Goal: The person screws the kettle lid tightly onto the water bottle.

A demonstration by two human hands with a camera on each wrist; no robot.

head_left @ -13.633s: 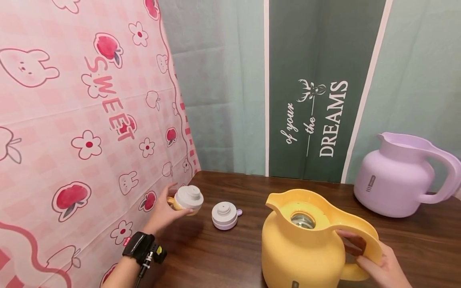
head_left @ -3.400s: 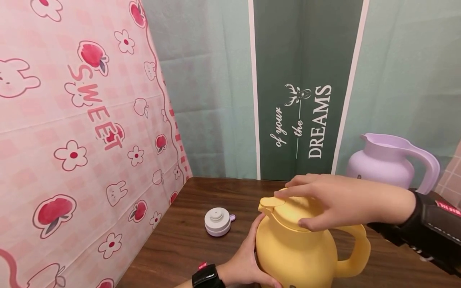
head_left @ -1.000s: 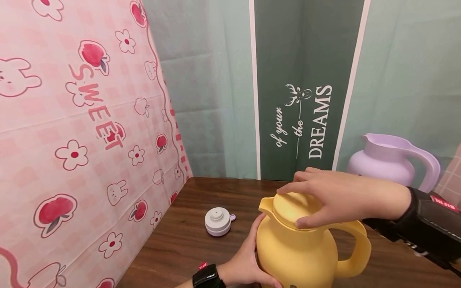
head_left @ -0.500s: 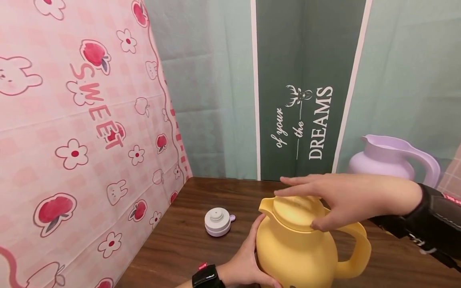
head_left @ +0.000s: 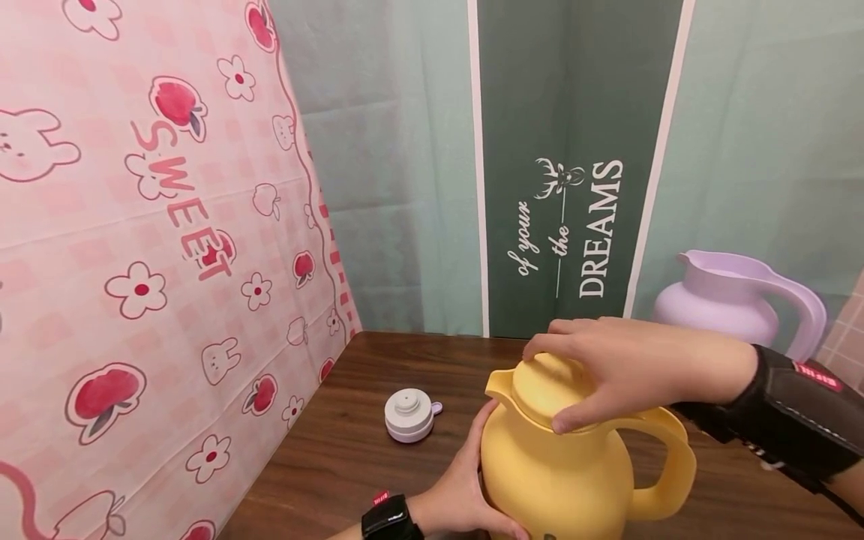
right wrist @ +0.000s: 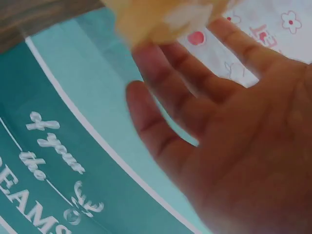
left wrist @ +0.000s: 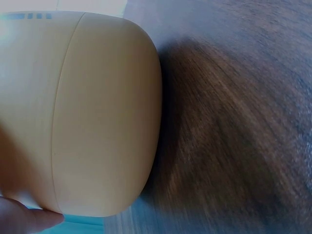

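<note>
A yellow thermos jug (head_left: pixel 556 484) stands upright on the brown table, spout to the left and handle to the right. Around the left side of its body my left hand (head_left: pixel 462 491) holds it; a fingertip (left wrist: pixel 36 219) touches the jug (left wrist: pixel 107 112) in the left wrist view. My right hand (head_left: pixel 617 367) grips the yellow lid (head_left: pixel 543 394) from above, thumb at the front and fingers over the back. The lid sits in the jug's mouth. In the right wrist view the bent right-hand fingers (right wrist: pixel 170 92) reach the blurred lid (right wrist: pixel 165 22).
A white lid with a lilac tab (head_left: pixel 408 415) lies on the wood-grain table (head_left: pixel 351 450), left of the jug. Behind my right arm stands a lilac jug (head_left: pixel 715 304). Pink printed cloth (head_left: pixel 169 315) hangs at the left, green cloth (head_left: pixel 405 187) at the back.
The lid, earlier in my left hand, now sits in the jug's mouth. My left hand has moved to the body, my right from handle to lid. Lately the right fingers loosened, turned and gripped again.
</note>
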